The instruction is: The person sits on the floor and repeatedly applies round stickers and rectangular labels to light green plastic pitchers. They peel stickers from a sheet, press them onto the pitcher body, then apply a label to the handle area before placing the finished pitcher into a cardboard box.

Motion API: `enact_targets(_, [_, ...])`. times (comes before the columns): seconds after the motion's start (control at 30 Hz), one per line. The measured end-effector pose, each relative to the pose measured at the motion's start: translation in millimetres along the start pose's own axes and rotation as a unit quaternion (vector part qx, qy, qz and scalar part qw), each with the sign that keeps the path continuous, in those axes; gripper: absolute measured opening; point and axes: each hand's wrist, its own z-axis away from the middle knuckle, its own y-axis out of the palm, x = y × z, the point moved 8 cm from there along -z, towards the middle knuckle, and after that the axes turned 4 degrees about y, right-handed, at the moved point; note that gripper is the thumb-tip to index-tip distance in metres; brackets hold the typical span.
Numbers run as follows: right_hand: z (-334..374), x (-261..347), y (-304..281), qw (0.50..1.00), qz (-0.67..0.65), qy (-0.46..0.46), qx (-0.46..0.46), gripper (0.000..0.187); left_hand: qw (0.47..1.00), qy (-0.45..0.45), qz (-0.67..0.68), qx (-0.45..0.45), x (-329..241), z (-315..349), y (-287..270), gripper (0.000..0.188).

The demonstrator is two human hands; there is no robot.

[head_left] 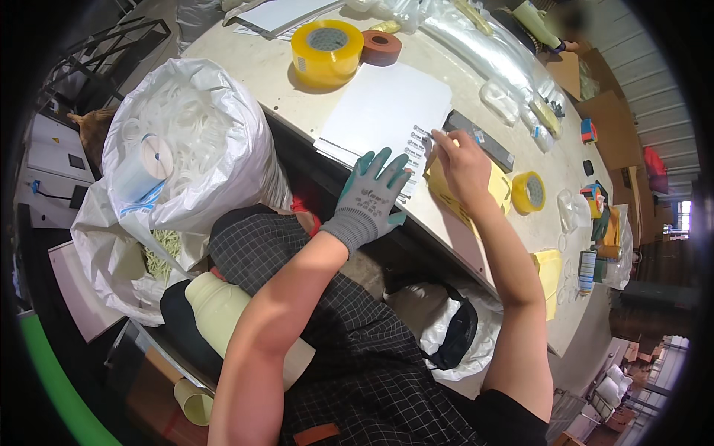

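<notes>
A stack of white paper sheets lies on the table near its front edge, with a column of small dark printed marks along its right side. My left hand, in a grey and green glove, rests with fingers spread on the stack's lower edge. My bare right hand is at the sheets' right side, thumb and finger pinched together near the printed column. What they hold, if anything, is too small to make out. Beneath that hand lie yellow paper pieces, and just behind it a long dark grey box.
Yellow tape rolls and a brown tape roll lie on the table. Clear plastic packages fill the far side. At left stands a white sack of translucent rings, with a label roll on it. Another person works beyond.
</notes>
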Motion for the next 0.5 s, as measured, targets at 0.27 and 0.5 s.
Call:
enact_targets(0.27, [14, 10, 18, 0.988, 0.002, 0.146, 0.044, 0.021, 1.000, -0.002, 0.000, -0.021, 1, 3, 2, 0.087])
enact_targets(0.5, [13, 7, 22, 0.985, 0.024, 0.165, 0.044, 0.030, 1.000, 0.000, 0.003, -0.017, -2, 4, 4, 0.088])
